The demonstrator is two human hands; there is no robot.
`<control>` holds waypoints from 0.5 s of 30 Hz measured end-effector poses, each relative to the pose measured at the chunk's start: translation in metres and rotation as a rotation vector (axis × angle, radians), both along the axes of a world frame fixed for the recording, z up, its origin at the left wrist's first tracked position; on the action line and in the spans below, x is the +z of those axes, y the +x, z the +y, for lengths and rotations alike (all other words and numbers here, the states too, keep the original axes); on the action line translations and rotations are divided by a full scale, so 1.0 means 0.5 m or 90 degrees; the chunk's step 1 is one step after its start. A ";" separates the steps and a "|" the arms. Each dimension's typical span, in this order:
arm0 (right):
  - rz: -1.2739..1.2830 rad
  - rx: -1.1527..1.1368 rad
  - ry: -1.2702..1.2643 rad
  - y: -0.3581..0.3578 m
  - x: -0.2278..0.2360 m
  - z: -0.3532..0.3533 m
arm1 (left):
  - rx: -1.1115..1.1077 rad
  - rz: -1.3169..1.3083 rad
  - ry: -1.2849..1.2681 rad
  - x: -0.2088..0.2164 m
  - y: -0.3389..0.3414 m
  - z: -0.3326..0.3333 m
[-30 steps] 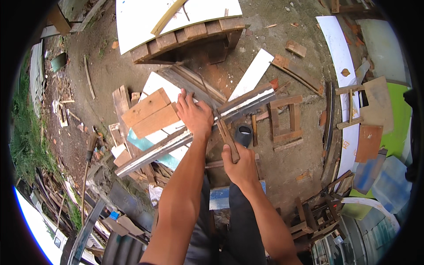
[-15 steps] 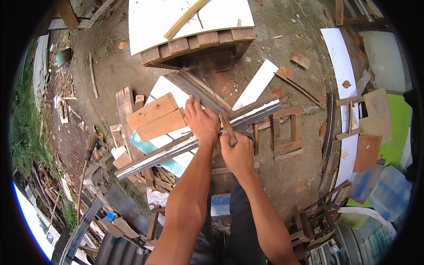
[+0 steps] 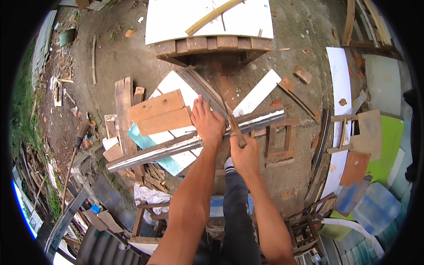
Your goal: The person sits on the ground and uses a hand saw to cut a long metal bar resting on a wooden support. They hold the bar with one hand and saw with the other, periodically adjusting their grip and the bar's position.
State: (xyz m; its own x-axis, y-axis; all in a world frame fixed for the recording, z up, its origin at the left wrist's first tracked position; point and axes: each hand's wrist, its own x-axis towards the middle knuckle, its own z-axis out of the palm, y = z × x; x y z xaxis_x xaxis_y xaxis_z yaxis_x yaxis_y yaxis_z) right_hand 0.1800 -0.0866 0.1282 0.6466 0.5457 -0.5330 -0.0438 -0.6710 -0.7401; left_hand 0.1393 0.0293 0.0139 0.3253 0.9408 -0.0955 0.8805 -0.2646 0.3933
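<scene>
In my right hand [image 3: 245,152] is a handsaw, its wooden handle [image 3: 236,130] gripped by closed fingers. The thin dark blade [image 3: 222,98] slants away from me across a long wooden beam [image 3: 152,157] with a white and dark edge. My left hand [image 3: 207,121] lies over the beam just left of the saw, fingers stretched out. Where the blade meets the wood is partly hidden by the handle and hands. Beneath the beam are a white board [image 3: 174,84] and a teal sheet [image 3: 170,164]; two brown planks [image 3: 161,115] lie beside my left hand.
Beyond the beam stands a slatted wooden table with a white top [image 3: 172,20]. A small wooden frame [image 3: 289,139] and a white strip [image 3: 254,95] lie to the right. Sheets and panels [image 3: 375,207] lean at the far right. A broom [image 3: 81,134] is at the left; my foot [image 3: 229,165] is close to the beam.
The view has shifted. The saw handle is tilted differently, and more of the blade shows. My left hand keeps its place on the beam. My foot with a striped sock has come into sight.
</scene>
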 end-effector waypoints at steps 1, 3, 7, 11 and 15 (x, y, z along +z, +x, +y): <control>-0.045 0.002 0.036 -0.005 0.015 -0.007 | 0.007 0.021 -0.040 0.001 0.001 -0.002; 0.037 -0.011 -0.036 -0.047 0.146 -0.100 | -0.007 0.000 -0.014 -0.003 0.000 -0.004; -0.001 -0.036 -0.004 -0.091 0.339 -0.221 | -0.010 0.002 -0.003 -0.010 -0.007 -0.011; 0.075 -0.023 -0.147 -0.015 0.134 -0.052 | -0.014 -0.030 0.027 -0.010 -0.006 -0.010; 0.013 -0.037 -0.006 0.016 0.027 0.053 | -0.003 0.013 -0.016 -0.004 -0.004 -0.003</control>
